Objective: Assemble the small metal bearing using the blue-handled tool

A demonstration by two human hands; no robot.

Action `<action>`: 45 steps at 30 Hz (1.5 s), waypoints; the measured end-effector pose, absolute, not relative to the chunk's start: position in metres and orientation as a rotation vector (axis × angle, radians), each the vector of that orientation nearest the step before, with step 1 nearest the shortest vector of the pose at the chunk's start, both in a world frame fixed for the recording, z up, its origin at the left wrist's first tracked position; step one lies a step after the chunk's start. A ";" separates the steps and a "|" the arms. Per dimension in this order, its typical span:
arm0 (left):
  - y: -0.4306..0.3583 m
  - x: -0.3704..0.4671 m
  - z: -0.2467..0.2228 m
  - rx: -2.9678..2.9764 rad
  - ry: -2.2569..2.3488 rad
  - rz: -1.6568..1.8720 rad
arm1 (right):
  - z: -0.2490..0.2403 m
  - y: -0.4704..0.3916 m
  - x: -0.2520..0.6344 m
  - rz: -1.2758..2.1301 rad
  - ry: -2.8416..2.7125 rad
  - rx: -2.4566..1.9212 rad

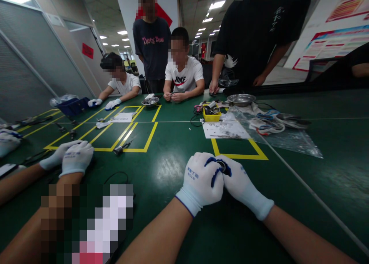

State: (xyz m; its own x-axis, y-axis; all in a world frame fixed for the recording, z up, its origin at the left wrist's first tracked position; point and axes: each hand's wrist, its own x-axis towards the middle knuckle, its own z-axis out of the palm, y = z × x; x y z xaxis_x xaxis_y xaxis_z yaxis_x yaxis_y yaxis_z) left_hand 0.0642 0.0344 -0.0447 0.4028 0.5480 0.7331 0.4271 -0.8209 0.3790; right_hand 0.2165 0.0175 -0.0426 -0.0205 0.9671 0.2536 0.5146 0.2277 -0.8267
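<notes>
Both my hands wear white gloves with blue palms and meet over the table. Between them is a small round part (221, 165) with a dark centre and a shiny metal rim. My left hand (203, 178) curls its fingers around it from the left. From the other side, my right hand (240, 182) closes its fingers on the same part. Most of the part is hidden by the gloves, so its exact kind cannot be made out. Just beyond my hands, a yellow taped rectangle (242, 156) marks the green table (173, 202).
A yellow bin (211, 117) of parts, a white sheet (213, 130), a plastic bag (302, 142), loose gloves (269, 124) and a metal bowl (241, 99) lie ahead. A metal part (118, 149) lies left. A co-worker's gloved hands (76, 158) work at my left; other people are across the table.
</notes>
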 end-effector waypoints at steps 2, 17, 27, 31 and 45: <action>0.034 0.064 -0.045 2.520 0.868 1.398 | -0.043 0.018 0.217 0.671 -1.670 -1.395; 0.034 0.063 -0.043 2.492 0.878 1.428 | -0.044 0.017 0.217 0.693 -1.676 -1.411; 0.034 0.063 -0.041 2.506 0.898 1.418 | -0.043 0.016 0.216 0.708 -1.685 -1.421; 0.034 0.063 -0.041 2.500 0.897 1.414 | -0.043 0.017 0.216 0.687 -1.680 -1.402; 0.034 0.063 -0.043 2.486 0.885 1.397 | -0.044 0.017 0.217 0.692 -1.688 -1.401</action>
State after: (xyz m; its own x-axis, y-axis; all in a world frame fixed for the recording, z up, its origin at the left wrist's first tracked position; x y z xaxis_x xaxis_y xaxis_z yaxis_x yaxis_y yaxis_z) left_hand 0.0629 0.0340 -0.0432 0.3899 0.5632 0.7286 0.4182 -0.8132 0.4047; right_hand 0.2166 0.0170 -0.0439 -0.0483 0.9692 0.2413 0.5205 0.2306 -0.8221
